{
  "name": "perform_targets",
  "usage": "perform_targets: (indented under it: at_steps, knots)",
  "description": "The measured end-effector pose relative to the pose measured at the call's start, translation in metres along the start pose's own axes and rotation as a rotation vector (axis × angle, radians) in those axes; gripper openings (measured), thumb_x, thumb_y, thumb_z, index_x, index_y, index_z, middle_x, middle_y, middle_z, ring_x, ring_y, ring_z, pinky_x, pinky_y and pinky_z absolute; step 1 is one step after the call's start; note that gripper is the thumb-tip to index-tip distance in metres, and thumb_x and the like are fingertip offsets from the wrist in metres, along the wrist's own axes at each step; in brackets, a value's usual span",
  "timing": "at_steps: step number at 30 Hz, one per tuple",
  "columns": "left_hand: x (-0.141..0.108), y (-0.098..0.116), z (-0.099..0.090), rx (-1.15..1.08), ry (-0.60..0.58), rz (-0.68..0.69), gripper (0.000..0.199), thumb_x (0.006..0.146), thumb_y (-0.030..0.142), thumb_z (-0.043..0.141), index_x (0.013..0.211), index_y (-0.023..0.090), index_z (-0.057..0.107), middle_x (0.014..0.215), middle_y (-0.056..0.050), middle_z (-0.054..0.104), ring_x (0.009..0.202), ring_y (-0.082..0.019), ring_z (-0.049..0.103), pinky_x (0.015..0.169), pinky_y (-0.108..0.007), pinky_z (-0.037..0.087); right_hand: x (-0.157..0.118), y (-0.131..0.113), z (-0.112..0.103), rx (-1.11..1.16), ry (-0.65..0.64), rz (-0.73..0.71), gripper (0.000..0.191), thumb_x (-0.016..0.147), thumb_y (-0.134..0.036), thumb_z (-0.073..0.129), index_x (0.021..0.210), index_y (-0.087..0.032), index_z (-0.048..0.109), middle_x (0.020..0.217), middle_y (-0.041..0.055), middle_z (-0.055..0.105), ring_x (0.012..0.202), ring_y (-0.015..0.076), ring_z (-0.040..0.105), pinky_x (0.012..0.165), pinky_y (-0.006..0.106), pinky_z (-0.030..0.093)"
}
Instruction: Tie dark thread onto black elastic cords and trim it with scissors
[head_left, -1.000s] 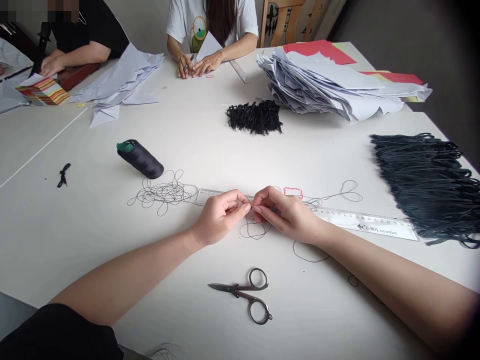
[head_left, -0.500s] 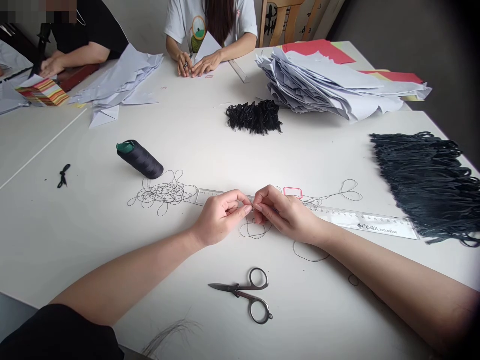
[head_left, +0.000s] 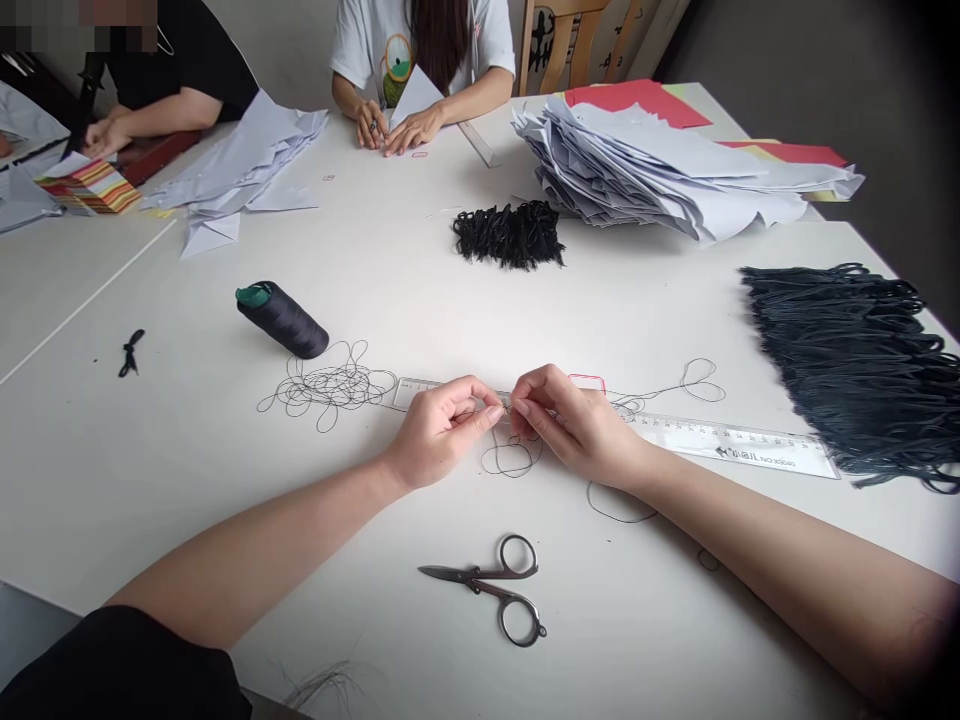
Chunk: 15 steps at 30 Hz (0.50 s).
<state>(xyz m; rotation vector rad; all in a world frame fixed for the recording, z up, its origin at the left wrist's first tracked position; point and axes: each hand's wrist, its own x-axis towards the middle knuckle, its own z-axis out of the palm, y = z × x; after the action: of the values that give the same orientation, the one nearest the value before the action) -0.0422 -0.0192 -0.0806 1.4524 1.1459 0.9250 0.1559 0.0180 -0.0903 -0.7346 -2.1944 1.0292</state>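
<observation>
The black thread (head_left: 330, 388) had no single straight direction, but as a whole it stretched from left to right on the table (head_left: 337, 580), with loops on both sides of the hands and one just below them. It looked very thin, loose and tangled. The left hand (head_left: 439, 435) had its thumb and forefinger pressed together on the thread, just beside the fingertips of the right hand (head_left: 589, 430); if the right fingertips were closed, I could not tell, the detail being too small. A clear ruler (head_left: 739, 447) lay under the hands, which covered its middle part. Behind the left part of the thread was a dark spool (head_left: 289, 322) with a green end. Nearer to the person, scissors (head_left: 474, 577) lay with their tip to the left and the handle rings spread. A wide bundle of black cords (head_left: 855, 370) was just beside the right end of the ruler, and a smaller black bundle (head_left: 510, 235) was farther away, near a stack of paper (head_left: 637, 175).
</observation>
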Motion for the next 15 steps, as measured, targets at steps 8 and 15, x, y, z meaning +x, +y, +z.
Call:
perform_targets:
  at_steps: [8,15]
  knots:
    - [0.0010,-0.0024,0.0021,-0.053,-0.007,-0.056,0.025,0.086,0.041,0.064,0.086,0.016,0.064,0.059,0.001,0.057,0.054,-0.011,0.050,0.052,-0.024,0.038,0.0006,0.0017,-0.0025,0.069,-0.060,0.025,0.010,0.101,-0.025,0.038,0.107,-0.021,0.045,0.076,0.0011,0.060,0.063,0.0115,0.059,0.057,0.023,0.049]
    - [0.0012,-0.0054,0.0023,-0.058,-0.018,-0.037,0.022,0.088,0.037,0.062,0.088,0.015,0.065,0.065,-0.002,0.065,0.058,-0.013,0.058,0.058,-0.025,0.046,0.0016,0.0002,-0.0041,0.169,-0.107,0.068,0.011,0.100,-0.032,0.042,0.100,-0.021,0.043,0.075,0.0017,0.060,0.063,0.0125,0.058,0.054,0.024,0.048]
